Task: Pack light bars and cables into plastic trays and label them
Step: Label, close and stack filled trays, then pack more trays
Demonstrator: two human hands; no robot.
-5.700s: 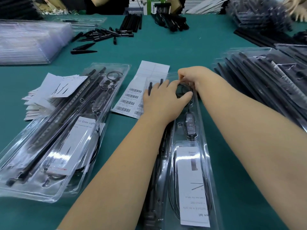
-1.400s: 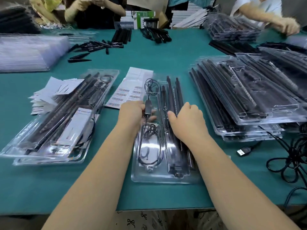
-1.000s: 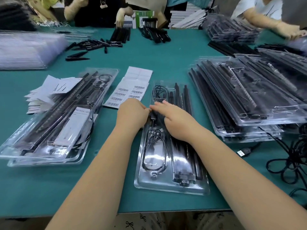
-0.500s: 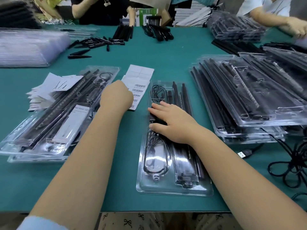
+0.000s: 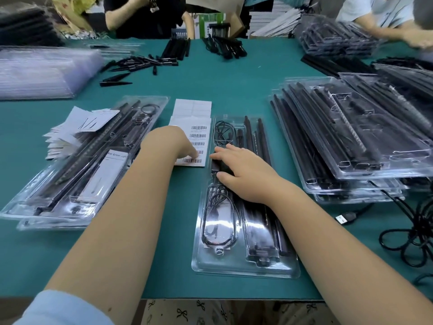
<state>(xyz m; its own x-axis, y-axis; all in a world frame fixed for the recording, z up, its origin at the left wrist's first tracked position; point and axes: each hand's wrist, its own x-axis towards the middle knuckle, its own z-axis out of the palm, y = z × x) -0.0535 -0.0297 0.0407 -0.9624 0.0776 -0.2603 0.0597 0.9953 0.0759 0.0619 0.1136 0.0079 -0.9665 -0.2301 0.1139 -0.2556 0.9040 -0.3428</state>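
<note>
A clear tray (image 5: 243,266) lies on the green worktop (image 5: 234,90), its long side pointing away from the person. Inside the tray, black light bars (image 5: 251,134) fill the right half and a coiled cable (image 5: 219,221) lies in the left half.

The right hand (image 5: 243,174) rests on the middle of the tray with fingers spread and nearly straight. It presses down on a small black controller (image 5: 216,166) of the cable; the thumb lies at the near side of this controller and the fingertips at its far side.

The left hand (image 5: 168,144) is just left of the tray and does not touch it. Its fingers are bent downward, and the fingertips (image 5: 194,154) touch the near end of a label sheet (image 5: 195,137) with barcodes, which lies just beside the tray's far left corner. I cannot tell if the fingers pinch a label or only press on it. The two hands are apart, with the tray's left rim between them.

Further left of the tray lies a stack of packed trays (image 5: 77,165), with white cards (image 5: 70,127) beside it. Right of the tray stands a higher pile of filled trays (image 5: 351,141), and a loose black cable (image 5: 417,231) lies near this pile.
</note>
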